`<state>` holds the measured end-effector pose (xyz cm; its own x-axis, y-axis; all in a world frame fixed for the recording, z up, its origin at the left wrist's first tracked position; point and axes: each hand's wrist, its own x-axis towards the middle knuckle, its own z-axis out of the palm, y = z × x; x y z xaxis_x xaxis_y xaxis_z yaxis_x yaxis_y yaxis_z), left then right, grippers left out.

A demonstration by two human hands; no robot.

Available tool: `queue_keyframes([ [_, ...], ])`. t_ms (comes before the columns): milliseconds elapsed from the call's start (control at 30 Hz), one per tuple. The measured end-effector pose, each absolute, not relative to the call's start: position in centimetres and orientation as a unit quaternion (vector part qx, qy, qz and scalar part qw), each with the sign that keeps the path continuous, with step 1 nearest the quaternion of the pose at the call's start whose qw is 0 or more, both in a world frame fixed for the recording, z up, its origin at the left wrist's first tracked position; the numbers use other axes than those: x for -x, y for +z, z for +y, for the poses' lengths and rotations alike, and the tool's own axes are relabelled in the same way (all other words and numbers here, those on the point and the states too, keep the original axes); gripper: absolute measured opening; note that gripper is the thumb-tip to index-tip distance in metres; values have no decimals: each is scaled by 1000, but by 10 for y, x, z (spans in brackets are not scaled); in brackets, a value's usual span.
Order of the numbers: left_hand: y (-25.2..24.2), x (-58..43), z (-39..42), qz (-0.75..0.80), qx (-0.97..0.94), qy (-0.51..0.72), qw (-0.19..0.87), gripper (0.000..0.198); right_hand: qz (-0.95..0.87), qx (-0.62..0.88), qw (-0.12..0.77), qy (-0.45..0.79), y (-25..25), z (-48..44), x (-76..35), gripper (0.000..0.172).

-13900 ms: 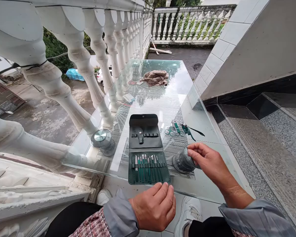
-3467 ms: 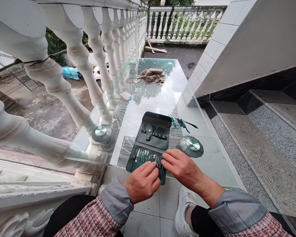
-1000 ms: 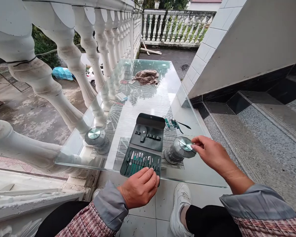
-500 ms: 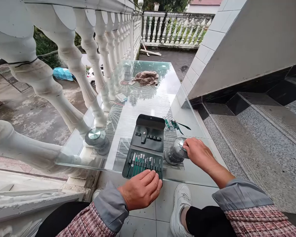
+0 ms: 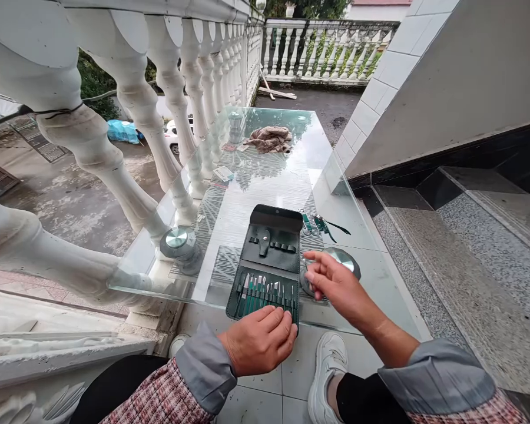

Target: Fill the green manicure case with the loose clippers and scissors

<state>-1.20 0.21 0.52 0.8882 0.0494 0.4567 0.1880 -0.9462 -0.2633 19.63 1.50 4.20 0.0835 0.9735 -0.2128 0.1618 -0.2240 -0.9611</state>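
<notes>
A dark green manicure tool case [image 5: 271,247] lies open on the glass table [image 5: 265,182], with a row of slim metal tools [image 5: 265,291] tucked in its near flap. My left hand [image 5: 260,340] rests curled on the case's near edge and holds it down. My right hand [image 5: 335,285] hovers just right of the case, its fingertips pinched together near the flap; what they hold is too thin to make out. Behind that hand is a round metal table fitting [image 5: 348,259]. Loose green-handled scissors and clippers [image 5: 320,224] lie right of the case lid.
White stone balusters [image 5: 145,118] run close along the table's left side. A tiled wall and steps [image 5: 380,88] rise on the right. A second metal fitting [image 5: 176,238], a small card [image 5: 224,173] and a crumpled cloth [image 5: 269,138] sit on the glass. My white shoe [image 5: 329,371] shows below.
My right hand left the round metal fitting and moved left to the case's edge with its fingertips pinched. My left hand stayed on the case's near edge.
</notes>
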Motion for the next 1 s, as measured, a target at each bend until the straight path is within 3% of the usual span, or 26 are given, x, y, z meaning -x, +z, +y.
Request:
queue_keyframes([
  [167,4,11,3,-62,955,-251,144,21,-449,597,415,520,33,14,-183,42],
  [333,3,13,2,-60,959,-232,150,22,-458,626,413,477,27,17,-179,32],
  [633,5,13,1,-60,958,-238,151,23,-476,660,402,420,23,26,-179,31],
  [867,5,13,2,-59,956,-244,152,24,-477,671,351,447,21,31,-183,27],
  [1000,5,12,2,-61,956,-246,150,24,-510,710,303,379,24,35,-181,21],
])
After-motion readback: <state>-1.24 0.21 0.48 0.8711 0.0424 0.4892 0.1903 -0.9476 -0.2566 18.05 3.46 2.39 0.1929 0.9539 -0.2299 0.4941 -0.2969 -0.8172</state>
